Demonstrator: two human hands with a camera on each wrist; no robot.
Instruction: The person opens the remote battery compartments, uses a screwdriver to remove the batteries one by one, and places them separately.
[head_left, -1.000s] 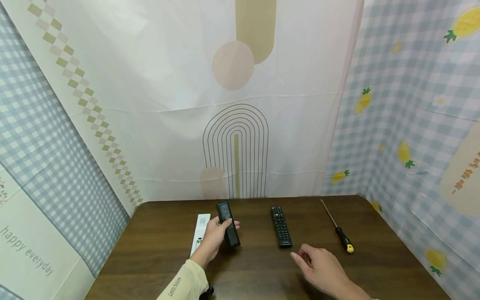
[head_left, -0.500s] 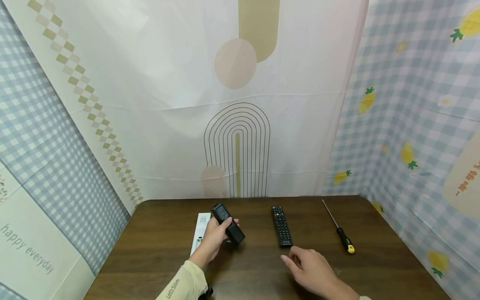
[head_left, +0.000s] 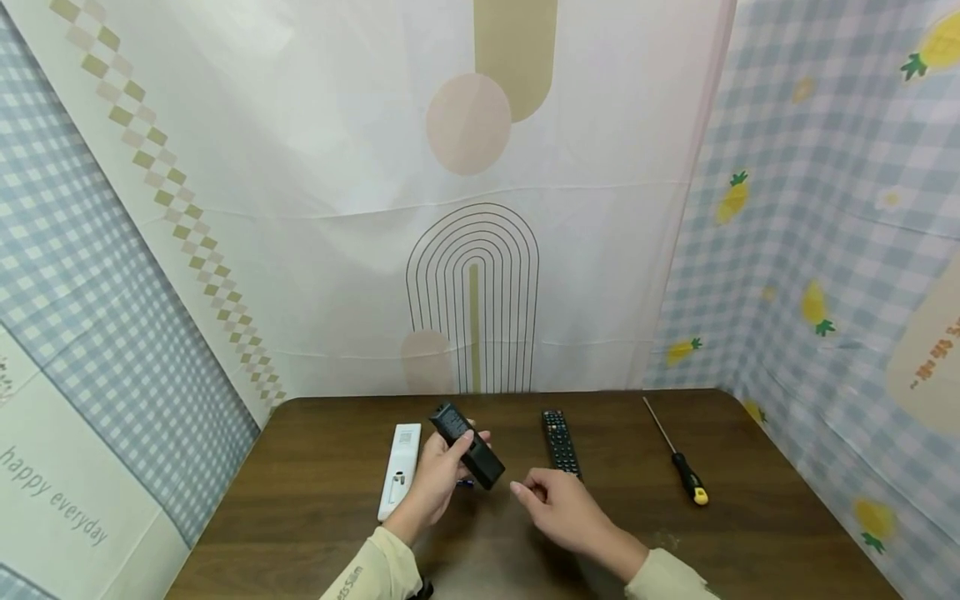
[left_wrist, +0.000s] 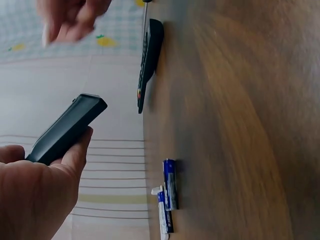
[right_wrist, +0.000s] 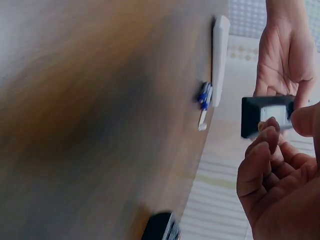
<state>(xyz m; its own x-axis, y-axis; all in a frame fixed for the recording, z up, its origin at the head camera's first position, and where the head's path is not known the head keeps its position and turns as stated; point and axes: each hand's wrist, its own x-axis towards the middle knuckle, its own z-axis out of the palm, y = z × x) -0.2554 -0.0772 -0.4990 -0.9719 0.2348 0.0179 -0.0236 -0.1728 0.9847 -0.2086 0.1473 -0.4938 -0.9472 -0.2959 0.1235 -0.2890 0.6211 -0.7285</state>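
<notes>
Gripping a black remote [head_left: 477,456], lower middle of the head view, is the left grip [head_left: 437,472], thumb on top; right grip [head_left: 562,504] is empty, fingers kinda loosely curled, just right of the remote.

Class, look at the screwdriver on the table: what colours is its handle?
The handle is black and yellow, best seen in the head view.

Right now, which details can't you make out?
Head view: print on the held black remote is too small to read.
Head view: the right hand hides the near end of the other black remote.
Head view: the left hand mostly covers the blue batteries.
Left wrist view: the right hand is blurred, cut off by the top edge.
Right wrist view: the bottom edge cuts the other black remote.
</notes>
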